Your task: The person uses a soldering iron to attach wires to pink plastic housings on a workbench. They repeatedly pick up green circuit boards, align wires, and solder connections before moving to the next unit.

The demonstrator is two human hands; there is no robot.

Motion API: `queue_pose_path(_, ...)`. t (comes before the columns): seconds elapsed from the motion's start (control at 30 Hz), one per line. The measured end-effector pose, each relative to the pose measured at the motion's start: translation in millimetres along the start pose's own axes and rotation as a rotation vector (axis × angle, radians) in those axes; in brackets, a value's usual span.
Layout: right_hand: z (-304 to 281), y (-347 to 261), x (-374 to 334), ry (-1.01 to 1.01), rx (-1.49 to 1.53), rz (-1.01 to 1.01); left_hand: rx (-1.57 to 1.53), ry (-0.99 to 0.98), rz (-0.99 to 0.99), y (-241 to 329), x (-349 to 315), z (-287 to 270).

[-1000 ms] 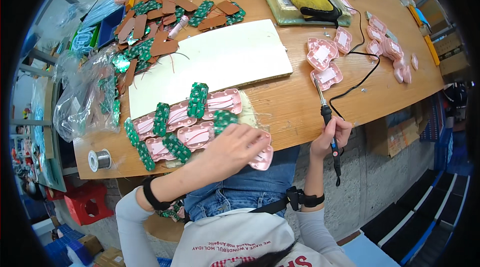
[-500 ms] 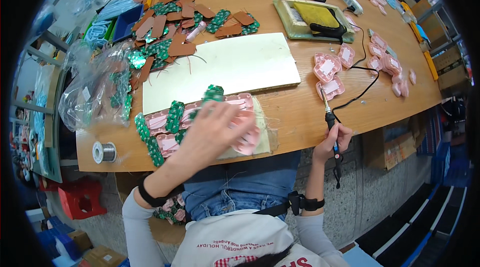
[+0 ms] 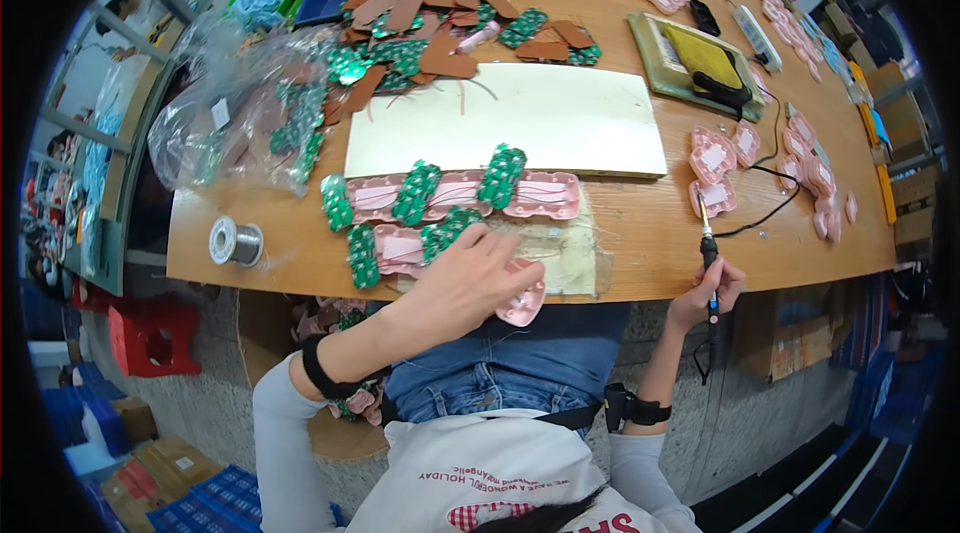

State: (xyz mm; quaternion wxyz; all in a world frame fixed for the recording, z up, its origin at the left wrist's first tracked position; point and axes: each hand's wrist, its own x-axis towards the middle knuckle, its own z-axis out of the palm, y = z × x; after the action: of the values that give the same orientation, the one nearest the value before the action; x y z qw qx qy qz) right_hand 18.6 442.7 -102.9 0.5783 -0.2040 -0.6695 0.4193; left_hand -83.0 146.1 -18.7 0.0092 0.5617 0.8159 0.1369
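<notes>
My left hand (image 3: 468, 278) is closed at the near edge of the table, its fingers on a pink plastic shell (image 3: 525, 301). Part of that shell is hidden behind the fingers. Beyond it lie two rows of pink shells; across the far row (image 3: 545, 195) rest green circuit boards (image 3: 502, 176) with thin wires. Another green board (image 3: 452, 233) lies in the near row, just past my knuckles. My right hand (image 3: 708, 293) grips a soldering iron (image 3: 710, 251) by its black handle. The iron's tip points at a pink shell (image 3: 712, 197) with a white rectangle inside.
A long cream board (image 3: 510, 118) lies behind the rows. Green boards and brown pieces (image 3: 405, 8) are heaped at the far left, beside a clear plastic bag (image 3: 235, 113). A solder wire spool (image 3: 236, 241) stands near left. A yellow sponge (image 3: 697, 55) sits in a tray; the iron's cord (image 3: 775, 218) curves right.
The whole view has shifted. My left hand has drawn back from the far row toward the table edge, along with the pink shell. The green board there shows fully now. My right hand still holds the iron.
</notes>
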Motion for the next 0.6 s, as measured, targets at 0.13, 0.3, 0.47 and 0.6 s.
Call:
queue_pose_path(0.13,8.0,-7.8,-1.0,0.004,-0.037,-0.047,-0.055,0.069,0.101,1.5,-10.6,-3.0)
queue_pose_path(0.3,22.5,-32.6,-8.2,-0.148,-0.048,-0.095,-0.298,0.241,-0.205,3.1,-89.9,-51.3)
queue_pose_path(0.47,35.2,-52.1,-20.4,-0.362,0.011,-0.058,-0.268,0.092,-0.986,26.1,-212.6,-64.8)
queue_pose_path(0.6,47.6,-51.2,-27.3,-0.407,0.036,0.027,-0.287,0.006,-1.228,23.0,-264.5,-38.6)
